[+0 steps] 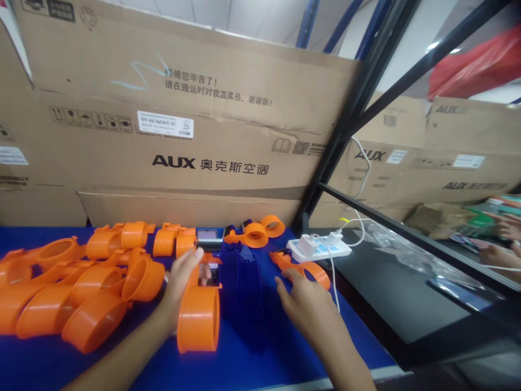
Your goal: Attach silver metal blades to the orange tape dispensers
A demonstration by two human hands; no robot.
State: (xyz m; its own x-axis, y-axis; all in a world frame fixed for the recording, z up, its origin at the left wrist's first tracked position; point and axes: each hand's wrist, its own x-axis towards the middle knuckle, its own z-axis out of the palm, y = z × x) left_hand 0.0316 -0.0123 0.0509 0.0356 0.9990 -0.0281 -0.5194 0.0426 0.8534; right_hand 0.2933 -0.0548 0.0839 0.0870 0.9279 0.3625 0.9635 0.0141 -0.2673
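Note:
My left hand (181, 279) is wrapped round an orange plastic tape dispenser (199, 320), whose wide ring hangs toward me. Just beyond that hand lie a black roller-like piece and a small grey-topped item (207, 235), partly hidden. My right hand (303, 296) has its fingers apart, reaching over another orange tape dispenser (317, 274) on the right. I cannot tell whether the fingertips touch it. Between my hands is a dark blue, glossy plastic piece (246, 279), hard to make out against the blue tabletop (285, 347).
Many orange dispensers (93, 282) crowd the left side; a few (256, 234) lie at the back. A white power strip (321, 248) with plugs and cables sits right. Cardboard (211, 136) walls the back. Beyond a black metal frame (345, 119), another person's hands (504, 244) show.

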